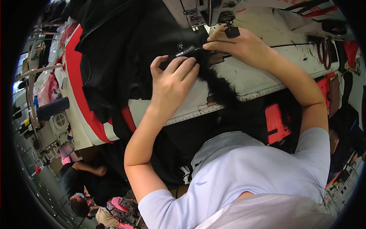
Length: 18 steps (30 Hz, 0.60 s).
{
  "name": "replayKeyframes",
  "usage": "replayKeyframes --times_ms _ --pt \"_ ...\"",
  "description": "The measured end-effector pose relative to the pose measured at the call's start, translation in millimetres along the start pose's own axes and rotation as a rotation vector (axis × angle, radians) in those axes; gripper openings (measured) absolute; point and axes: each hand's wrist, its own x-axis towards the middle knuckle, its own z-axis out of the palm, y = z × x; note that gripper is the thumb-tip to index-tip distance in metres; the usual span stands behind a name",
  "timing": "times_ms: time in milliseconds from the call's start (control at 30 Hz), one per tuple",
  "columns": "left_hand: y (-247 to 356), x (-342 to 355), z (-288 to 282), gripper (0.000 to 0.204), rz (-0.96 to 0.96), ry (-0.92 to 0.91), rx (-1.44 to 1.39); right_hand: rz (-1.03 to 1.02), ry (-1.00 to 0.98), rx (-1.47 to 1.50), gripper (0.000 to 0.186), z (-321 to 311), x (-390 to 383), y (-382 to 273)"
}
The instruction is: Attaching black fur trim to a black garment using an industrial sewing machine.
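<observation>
A black garment (133,42) is spread over the white sewing-machine table, with a small black woven label (186,49) on its edge. My left hand (173,82) curls its fingers over this edge just below the label; its thumb is hidden. My right hand (242,45) pinches the cloth between thumb and fingers beside the label, close to the needle area. Above it stands the sewing machine head (200,13), with a dark round knob next to my right fingers. A strip of fluffy black trim (223,89) hangs from between my hands toward the table's front edge.
A ruler strip (263,91) runs along the table's front edge. Red edging (78,84) borders the left side. Beyond it stand a machine motor (59,124) and plastic bags (47,89). Another person (78,187) works at lower left. A red panel (277,123) shows below the table.
</observation>
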Motion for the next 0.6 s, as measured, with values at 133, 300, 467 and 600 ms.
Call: replayKeyframes --times_ms 133,300,467,600 --pt "19 7 -5 0.017 -0.219 -0.010 -0.139 -0.033 -0.004 -0.097 0.035 1 6 -7" --pt "76 20 6 0.036 -0.426 -0.020 -0.076 -0.002 -0.129 -0.031 0.039 -3 11 -8" --pt "75 4 3 0.042 -0.526 -0.069 0.103 -0.235 -0.082 -0.253 0.041 -18 7 11" --pt "47 -16 -13 0.044 -0.400 -0.017 0.322 -0.235 -0.067 -0.197 0.039 -15 2 14"
